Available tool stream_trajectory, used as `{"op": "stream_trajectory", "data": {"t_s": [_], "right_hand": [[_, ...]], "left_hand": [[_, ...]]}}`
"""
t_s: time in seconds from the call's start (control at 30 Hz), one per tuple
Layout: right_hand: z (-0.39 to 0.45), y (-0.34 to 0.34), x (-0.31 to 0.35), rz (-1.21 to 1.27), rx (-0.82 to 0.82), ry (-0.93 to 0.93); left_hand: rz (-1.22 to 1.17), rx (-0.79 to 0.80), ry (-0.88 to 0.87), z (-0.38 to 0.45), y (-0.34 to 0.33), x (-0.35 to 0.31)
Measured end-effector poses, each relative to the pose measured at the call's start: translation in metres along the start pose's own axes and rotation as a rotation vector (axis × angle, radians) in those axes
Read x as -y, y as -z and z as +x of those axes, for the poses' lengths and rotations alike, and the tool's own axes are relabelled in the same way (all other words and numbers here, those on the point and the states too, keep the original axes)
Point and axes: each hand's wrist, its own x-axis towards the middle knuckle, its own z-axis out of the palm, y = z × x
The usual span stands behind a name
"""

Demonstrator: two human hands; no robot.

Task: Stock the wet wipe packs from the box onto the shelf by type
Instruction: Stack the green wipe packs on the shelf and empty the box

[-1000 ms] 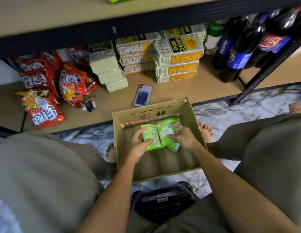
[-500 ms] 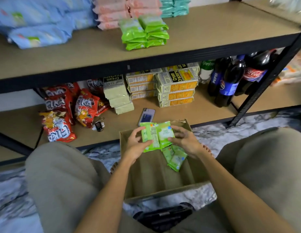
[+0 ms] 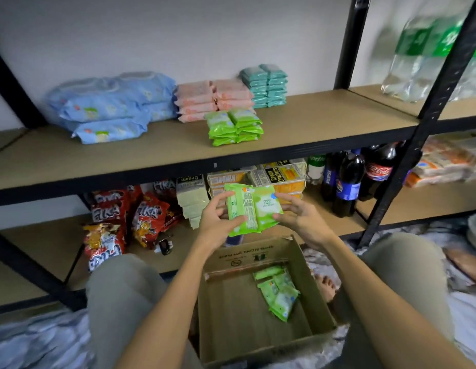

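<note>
Compared with half a second ago, the green packs (image 3: 252, 209) have risen from the mouth of the cardboard box (image 3: 306, 267) to the middle of the frame, clear above it, and the view has tilted up so the whole upper shelf (image 3: 324, 126) shows. The left hand (image 3: 218, 222) and right hand (image 3: 302, 218) still hold the packs between them: two green wipe packs side by side, the left one showing its printed back, the right one its front. The left thumb lies across the lower face of the left pack while its fingers curl round the pack's left edge; the right hand's fingers curl behind the right edge, thumb on the lower right corner. A few more green packs (image 3: 278, 292) lie loose in the right part of the box floor, at lower centre. On the upper shelf, a stack of green packs (image 3: 234, 126) stands near the front edge at centre, with pink packs (image 3: 205, 101) just behind it, teal packs (image 3: 266, 85) to the right of those, and blue packs (image 3: 111, 107) at left. Below, on the lower shelf, red snack bags (image 3: 141, 217) sit at left, cracker boxes (image 3: 279, 177) behind the hands, and soda bottles (image 3: 348, 179) at right.
</note>
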Motion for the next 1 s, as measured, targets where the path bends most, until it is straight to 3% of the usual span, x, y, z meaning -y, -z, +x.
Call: {"op": "stream_trajectory", "data": {"t_s": [0.57,1.0], "right_hand": [[0.056,-0.013,0.121,0.151,0.060,0.257],[0.143,-0.010,0.182,0.050,-0.041,0.304]], "left_hand": [[0.058,-0.019,-0.257,0.059,0.033,-0.129],[0.159,-0.250,-0.238,0.148,0.053,-0.167]]}}
